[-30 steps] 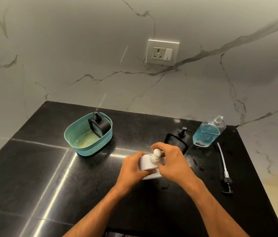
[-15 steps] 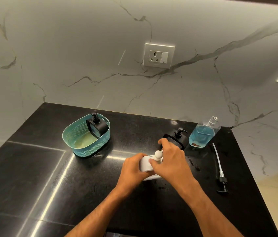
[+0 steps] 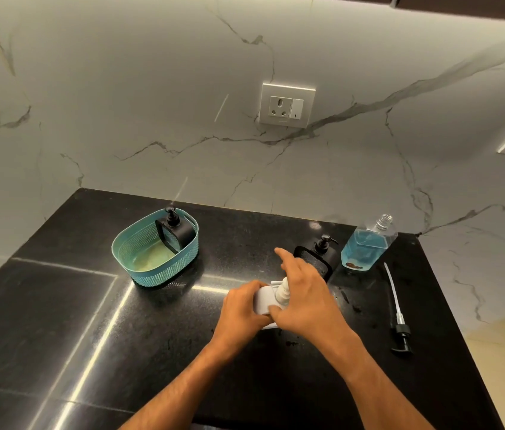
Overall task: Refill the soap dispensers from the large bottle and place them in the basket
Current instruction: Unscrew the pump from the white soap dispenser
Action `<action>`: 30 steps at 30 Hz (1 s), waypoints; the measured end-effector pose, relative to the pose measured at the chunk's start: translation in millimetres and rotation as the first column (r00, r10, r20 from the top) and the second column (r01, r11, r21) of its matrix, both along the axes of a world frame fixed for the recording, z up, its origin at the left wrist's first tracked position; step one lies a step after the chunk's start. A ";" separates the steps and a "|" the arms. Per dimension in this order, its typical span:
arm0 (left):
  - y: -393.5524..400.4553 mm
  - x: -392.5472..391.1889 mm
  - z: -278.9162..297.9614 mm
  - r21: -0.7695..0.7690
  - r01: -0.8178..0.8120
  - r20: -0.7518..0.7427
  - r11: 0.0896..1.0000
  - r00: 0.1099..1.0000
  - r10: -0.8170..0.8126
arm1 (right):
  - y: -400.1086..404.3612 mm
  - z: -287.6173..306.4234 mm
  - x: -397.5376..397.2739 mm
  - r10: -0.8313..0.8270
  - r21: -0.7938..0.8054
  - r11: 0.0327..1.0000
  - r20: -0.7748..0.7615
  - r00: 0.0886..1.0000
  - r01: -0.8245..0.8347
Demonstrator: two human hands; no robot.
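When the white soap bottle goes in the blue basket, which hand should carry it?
Probably the left hand: it already grips the white dispenser, and the basket sits on its side.

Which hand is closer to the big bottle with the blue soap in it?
Right. The right hand is on the white soap dispenser's pump, on the side toward the clear large bottle of blue liquid. The left hand grips the dispenser's far side.

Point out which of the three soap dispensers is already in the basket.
The black dispenser standing inside the teal basket. The other black one stands on the counter; the white one is between both hands.
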State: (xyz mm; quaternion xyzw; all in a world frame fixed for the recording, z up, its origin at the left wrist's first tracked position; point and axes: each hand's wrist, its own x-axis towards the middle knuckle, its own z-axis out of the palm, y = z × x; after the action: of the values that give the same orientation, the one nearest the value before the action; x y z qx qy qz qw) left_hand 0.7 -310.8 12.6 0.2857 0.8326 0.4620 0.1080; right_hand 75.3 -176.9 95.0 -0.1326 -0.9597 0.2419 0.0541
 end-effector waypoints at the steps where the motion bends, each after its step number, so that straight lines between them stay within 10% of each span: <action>1: 0.3 0.1 0.2 0.012 -0.005 0.005 1.000 1.000 0.005 | -0.8 -1.3 -0.1 -0.048 0.061 0.997 -0.029 0.998 0.050; 10: 3.3 -0.6 -1.6 -0.011 -0.001 -0.016 1.000 1.000 0.000 | 1.9 7.1 -0.5 -0.018 0.096 0.995 0.083 0.996 0.010; 30: 5.3 -15.5 -5.2 0.000 -0.029 0.048 1.000 0.998 0.029 | 33.2 51.2 11.0 -0.114 -0.046 0.993 -0.174 0.978 0.108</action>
State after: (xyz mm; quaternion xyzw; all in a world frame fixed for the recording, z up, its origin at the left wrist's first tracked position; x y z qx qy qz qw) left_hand -14.9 -305.4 7.4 0.2625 0.8336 0.4706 0.1211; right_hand 86.3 -143.8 146.2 -0.1651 -0.9377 0.2665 0.1498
